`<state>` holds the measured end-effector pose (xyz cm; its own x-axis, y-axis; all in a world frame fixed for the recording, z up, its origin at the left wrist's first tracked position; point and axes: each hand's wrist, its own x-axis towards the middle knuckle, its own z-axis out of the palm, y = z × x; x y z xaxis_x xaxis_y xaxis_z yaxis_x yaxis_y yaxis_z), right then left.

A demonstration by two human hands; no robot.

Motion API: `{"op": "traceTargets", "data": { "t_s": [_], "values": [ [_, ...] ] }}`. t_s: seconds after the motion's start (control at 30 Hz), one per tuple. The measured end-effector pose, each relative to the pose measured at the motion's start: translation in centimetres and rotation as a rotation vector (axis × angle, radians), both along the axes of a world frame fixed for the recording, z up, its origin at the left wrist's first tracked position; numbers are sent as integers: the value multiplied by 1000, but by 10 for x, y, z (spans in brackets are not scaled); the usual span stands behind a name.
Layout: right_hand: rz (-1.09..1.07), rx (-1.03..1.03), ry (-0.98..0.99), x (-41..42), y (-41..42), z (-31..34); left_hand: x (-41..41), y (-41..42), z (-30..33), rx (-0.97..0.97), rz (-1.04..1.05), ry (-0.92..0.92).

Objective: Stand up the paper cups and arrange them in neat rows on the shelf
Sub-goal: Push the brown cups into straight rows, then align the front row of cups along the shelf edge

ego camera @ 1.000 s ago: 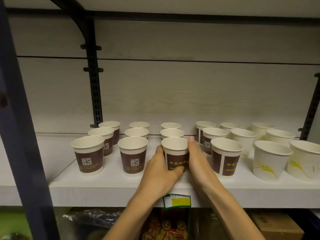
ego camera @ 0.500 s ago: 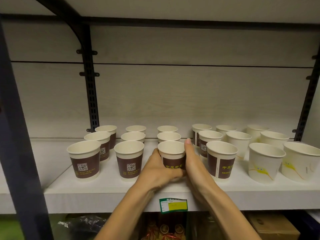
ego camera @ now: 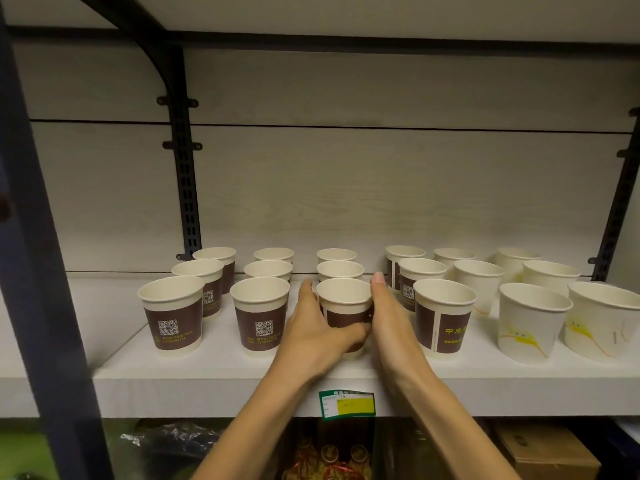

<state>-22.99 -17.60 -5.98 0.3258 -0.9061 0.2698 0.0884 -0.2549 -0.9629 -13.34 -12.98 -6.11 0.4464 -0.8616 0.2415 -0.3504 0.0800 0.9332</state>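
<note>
Two-handed squaring of the front-row brown cup [ego camera: 346, 315], upright in the third column on the shelf [ego camera: 214, 368]. Gripping it with left hand [ego camera: 318, 334], fingers curled round; pressing right hand [ego camera: 391, 323] flat, fingers straight. Probably final alignment, next calling for letting go without tipping.

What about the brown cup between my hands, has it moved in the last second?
No, not noticeably. The brown cup sits directly above the green and yellow shelf label, as before, level with the front cups beside it.

Matt paper cups [ego camera: 259, 315] stand on a smooth white shelf [ego camera: 214, 382] with dark metal uprights [ego camera: 185, 174].
</note>
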Motion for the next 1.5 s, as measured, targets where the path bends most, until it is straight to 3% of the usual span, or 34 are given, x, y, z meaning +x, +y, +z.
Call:
{"op": "traceTargets", "data": {
  "t_s": [0.13, 0.33, 0.47, 0.57, 0.67, 0.87, 1.23, 1.5],
  "values": [
    [-79, -110, 11, -6, 17, 20, -5, 11, 25, -28, 23, -82],
    [-204, -512, 121, -25, 31, 67, -9, 18, 62, -193, 3, -322],
    [-346, -741, 543, -64, 21, 97, -17, 12, 75, -232, -75, -523],
    [-417, -717, 859, -96, 0, 104, -22, 2, 74, -168, -79, -741],
    [-438, -677, 1004, -121, -26, 107, -26, -5, 68, -106, -128, -885],
    [-317, -682, 1114, -124, -93, 114, -47, -12, 54, -90, -244, -1053],
    [106, -776, 1382, -67, -184, 107, -80, -31, 51, -57, -109, -1199],
    [182, -804, 1284, -57, -195, 105, -76, -26, 55, -16, -86, -1169]
  ]
}}
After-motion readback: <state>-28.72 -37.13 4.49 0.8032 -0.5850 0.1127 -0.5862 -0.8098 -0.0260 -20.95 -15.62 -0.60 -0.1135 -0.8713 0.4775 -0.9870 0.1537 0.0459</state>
